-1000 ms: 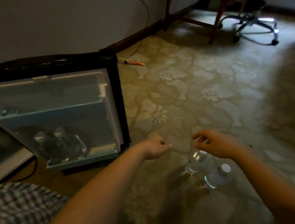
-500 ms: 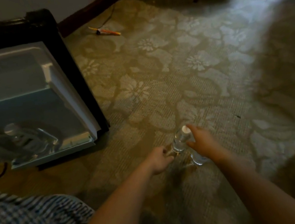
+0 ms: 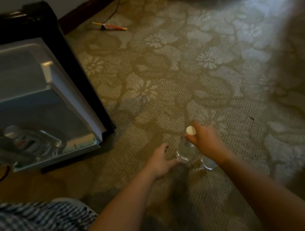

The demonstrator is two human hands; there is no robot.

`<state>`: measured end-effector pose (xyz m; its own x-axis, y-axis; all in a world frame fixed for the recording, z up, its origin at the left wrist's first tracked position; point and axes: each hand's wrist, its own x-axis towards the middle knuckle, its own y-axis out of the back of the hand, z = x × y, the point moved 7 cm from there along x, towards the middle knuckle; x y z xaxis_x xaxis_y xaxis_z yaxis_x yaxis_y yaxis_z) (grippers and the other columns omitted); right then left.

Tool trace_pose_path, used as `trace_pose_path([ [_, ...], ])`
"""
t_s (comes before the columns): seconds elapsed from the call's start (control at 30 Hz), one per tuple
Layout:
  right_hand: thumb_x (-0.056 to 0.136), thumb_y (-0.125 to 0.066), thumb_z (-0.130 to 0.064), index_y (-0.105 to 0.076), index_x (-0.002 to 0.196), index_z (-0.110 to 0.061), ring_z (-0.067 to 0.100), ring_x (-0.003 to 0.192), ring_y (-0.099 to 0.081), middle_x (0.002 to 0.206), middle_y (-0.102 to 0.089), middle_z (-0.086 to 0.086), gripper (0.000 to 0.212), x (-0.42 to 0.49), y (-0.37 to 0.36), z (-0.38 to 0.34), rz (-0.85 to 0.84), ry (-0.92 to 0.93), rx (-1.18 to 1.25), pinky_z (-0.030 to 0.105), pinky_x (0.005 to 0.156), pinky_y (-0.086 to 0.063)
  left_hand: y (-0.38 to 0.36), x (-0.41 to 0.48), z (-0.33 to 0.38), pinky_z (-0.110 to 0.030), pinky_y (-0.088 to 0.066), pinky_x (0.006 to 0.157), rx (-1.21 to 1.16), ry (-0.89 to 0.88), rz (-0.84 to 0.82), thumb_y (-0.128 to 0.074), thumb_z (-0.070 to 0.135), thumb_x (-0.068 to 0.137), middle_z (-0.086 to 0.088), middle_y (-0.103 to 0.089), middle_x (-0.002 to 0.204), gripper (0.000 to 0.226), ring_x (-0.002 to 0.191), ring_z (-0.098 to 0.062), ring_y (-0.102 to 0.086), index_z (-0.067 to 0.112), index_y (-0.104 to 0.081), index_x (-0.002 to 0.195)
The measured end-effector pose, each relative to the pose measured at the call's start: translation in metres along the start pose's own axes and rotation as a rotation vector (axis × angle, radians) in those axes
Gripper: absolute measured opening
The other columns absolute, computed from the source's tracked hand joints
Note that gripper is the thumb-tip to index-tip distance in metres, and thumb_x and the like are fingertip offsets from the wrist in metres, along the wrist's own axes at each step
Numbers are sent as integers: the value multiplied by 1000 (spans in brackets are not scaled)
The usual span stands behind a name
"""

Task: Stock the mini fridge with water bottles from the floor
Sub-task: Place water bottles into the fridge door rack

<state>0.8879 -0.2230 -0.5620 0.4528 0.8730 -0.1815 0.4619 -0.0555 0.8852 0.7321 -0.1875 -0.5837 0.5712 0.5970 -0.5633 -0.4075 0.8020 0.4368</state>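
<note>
A person's right hand is clenched around the neck of a clear water bottle, just under its white cap, holding it at a slant over the flower-patterned carpet a little to the right of the open mini fridge. The left hand, on the fridge side of that bottle, is relaxed with fingers loosely spread, its fingertips touching the bottle's lower end. A second bottle lies on the carpet under the right wrist, farther from the fridge, and two more bottles sit in the lowest shelf of the fridge's open door.
</note>
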Motion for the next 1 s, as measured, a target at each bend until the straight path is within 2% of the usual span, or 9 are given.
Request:
trace_pose_path([
  [0.07,88,-54,-45,-54,93,-13,18,73,-60,78,-61,0,32,-7,16,-16,54,49,32,34,65,-52,11,-6,8,-29,-37,102,-24,-64,82,-69,27,81,-8,-45,140,68,127,-19,-44,14,-36,139],
  [0.17,86,-55,-47,-45,79,-18,15,62,-51,61,-45,-10,32,-16,45,-52,116,155,11,22,49,-32,29,-21,19,-24,-37,93,-83,-165,156,-72,25,77,-2,-48,134,68,119,-12,-45,18,-39,136],
  [0.3,84,-54,-53,-42,76,-20,19,64,-49,66,-49,-3,36,-22,80,-113,138,285,-50,28,53,-30,61,-43,36,-27,-41,91,-103,-293,273,-77,40,67,6,-50,123,69,113,-11,-48,21,-47,127],
  [0.4,85,-53,-53,-46,74,-16,20,63,-50,63,-47,-3,40,-27,103,-156,158,362,-45,28,55,-32,91,-62,49,-32,-50,84,-183,-334,352,-76,53,57,7,-56,107,62,100,-13,-56,25,-55,109],
  [0.5,84,-55,-52,-50,70,-13,19,58,-50,60,-49,-1,42,-30,120,-189,209,411,-19,29,55,-32,122,-81,60,-31,-52,80,-227,-368,386,-80,38,64,7,-62,99,49,95,-13,-60,29,-54,104],
  [0.6,81,-61,-50,-51,65,-13,12,50,-42,53,-44,-4,41,-31,131,-221,219,464,68,28,50,-30,158,-104,66,-16,-49,70,-216,-413,425,-82,29,65,16,-61,88,46,84,-1,-59,26,-57,103],
  [0.7,79,-61,-50,-53,68,-17,5,50,-40,54,-44,-9,35,-38,143,-257,228,534,161,23,50,-29,193,-129,71,-12,-52,68,-204,-453,433,-82,25,65,16,-64,86,39,83,0,-62,27,-60,97],
  [0.9,79,-69,-34,-60,90,-20,3,58,-47,67,-53,-8,20,-48,144,-324,100,646,431,16,54,-39,263,-170,59,-38,-55,88,-95,-441,483,-82,33,62,0,-68,103,48,98,-13,-64,20,-64,105],
  [1.0,79,-71,-24,-61,94,-15,18,67,-55,80,-63,10,20,-49,135,-356,27,693,633,32,63,-48,296,-184,47,-40,-55,87,-28,-429,495,-83,32,62,-1,-70,100,48,95,-13,-66,17,-65,104],
])
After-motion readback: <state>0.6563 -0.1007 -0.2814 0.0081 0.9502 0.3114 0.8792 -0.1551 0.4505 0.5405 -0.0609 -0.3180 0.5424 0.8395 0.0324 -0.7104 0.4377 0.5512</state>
